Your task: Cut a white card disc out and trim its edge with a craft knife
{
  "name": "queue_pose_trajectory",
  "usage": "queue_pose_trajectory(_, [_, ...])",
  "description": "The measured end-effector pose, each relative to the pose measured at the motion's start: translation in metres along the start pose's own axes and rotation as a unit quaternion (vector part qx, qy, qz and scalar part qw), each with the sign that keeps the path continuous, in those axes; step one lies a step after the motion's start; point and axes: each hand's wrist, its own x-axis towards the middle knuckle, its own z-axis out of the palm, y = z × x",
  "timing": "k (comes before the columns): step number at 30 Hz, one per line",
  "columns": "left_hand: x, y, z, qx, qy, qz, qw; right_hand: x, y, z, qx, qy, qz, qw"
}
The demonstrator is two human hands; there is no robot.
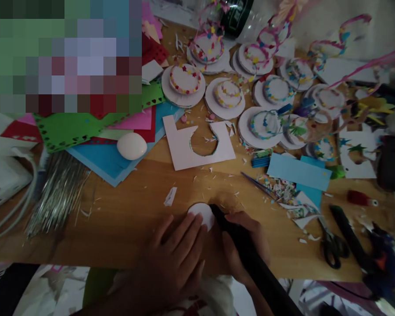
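Note:
My left hand [184, 250] lies with its fingers stretched out, the fingertips pressing on a small white paper disc [202, 215] near the table's front edge. My right hand [250, 241] is closed around a long black tool [242, 245] with a narrow tip. That tip meets the disc's upper right edge; I cannot make out what kind of tool it is. A little beyond the hands lie a paper scrap [170, 196] and a white card with a round cut-out [181, 153].
Decorated paper discs with beaded rings [225, 94] fill the back. Scissors [332, 245], light-blue paper strips [296, 171] and shredded scraps lie at the right. To the left are silver wires [57, 188], a white egg-shaped object [132, 146] and coloured sheets [75, 129].

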Motion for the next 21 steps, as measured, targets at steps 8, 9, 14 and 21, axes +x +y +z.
queue_pose_trajectory(8, [0.001, 0.001, -0.002, 0.008, -0.002, 0.006, 1.0, -0.007, 0.003, -0.001, -0.005, 0.015, 0.003, 1.0])
queue_pose_trajectory(9, [0.001, 0.001, -0.003, 0.013, -0.004, 0.007, 1.0, -0.007, 0.003, -0.001, -0.006, 0.023, 0.004, 1.0])
queue_pose_trajectory(14, [0.001, 0.0, -0.005, 0.039, 0.018, 0.029, 0.999, -0.004, 0.01, -0.003, 0.019, 0.071, 0.035, 0.997])
queue_pose_trajectory(21, [-0.007, -0.001, -0.003, 0.047, 0.115, 0.034, 0.992, 0.001, 0.034, -0.004, 0.126, 0.09, 0.058, 0.986])
